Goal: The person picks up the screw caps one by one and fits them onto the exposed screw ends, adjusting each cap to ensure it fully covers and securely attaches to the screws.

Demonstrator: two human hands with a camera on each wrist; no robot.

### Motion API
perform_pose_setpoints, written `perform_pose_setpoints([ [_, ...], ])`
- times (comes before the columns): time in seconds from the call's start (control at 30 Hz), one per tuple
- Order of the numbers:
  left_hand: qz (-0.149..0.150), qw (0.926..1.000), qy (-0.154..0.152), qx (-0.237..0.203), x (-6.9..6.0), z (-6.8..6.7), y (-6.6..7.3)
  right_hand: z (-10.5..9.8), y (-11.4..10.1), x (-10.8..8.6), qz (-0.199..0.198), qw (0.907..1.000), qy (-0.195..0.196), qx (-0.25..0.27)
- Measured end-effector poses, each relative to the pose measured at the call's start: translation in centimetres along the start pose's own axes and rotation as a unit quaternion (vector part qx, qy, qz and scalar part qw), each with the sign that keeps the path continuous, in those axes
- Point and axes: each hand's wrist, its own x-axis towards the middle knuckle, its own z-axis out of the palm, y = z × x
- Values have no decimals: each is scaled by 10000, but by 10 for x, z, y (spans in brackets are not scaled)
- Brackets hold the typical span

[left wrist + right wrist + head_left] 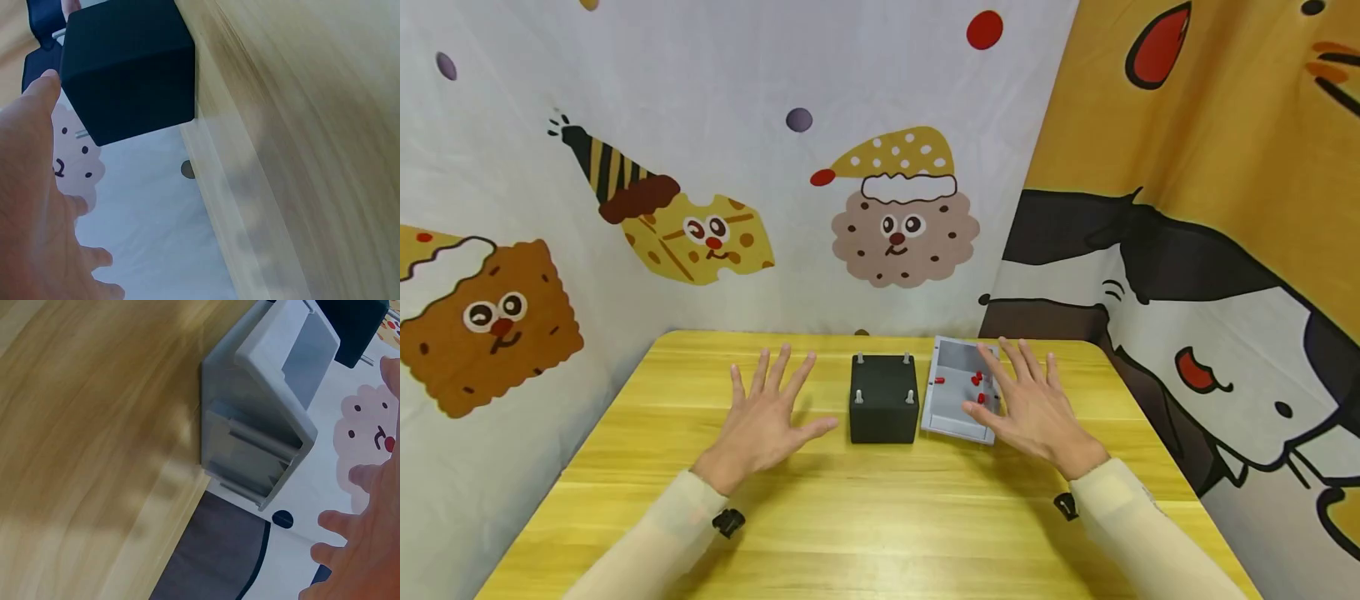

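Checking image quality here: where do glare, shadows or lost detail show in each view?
Head: pale sheen on the yellow wooden tabletop, soft shadows near the left hand and right hand; left wrist: the black cuboid box showing little detail; right wrist: soft-edged shadow on the tabletop, and the grey plastic box shaded on its facing side.

No text, brand or number can be read; for the partly hidden gray box (955, 431) near the table's (880, 525) far edge, I cannot be sure.

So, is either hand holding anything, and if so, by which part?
Nothing is held: the left hand and right hand have their fingers spread, gripping neither the black block nor the grey container.
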Motion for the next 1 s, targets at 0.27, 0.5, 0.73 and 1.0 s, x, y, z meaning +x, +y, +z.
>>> perform_pose_setpoints([
  [0.27, 256, 9993, 162, -217, 4, 4, 7, 1, -3, 5, -95, 9999, 80, 46],
  [0.5, 438, 9976, 281, -449, 8, 6, 11, 2, -5, 10, -128, 9999, 60, 20],
  [0.73, 534, 9960, 447, -559, 5, 11, 11, -3, -13, 16, -244, 9996, 92, 95],
  [1.0, 747, 9939, 530, -621, 9, 10, 16, -7, -14, 17, -174, 9998, 88, 99],
])
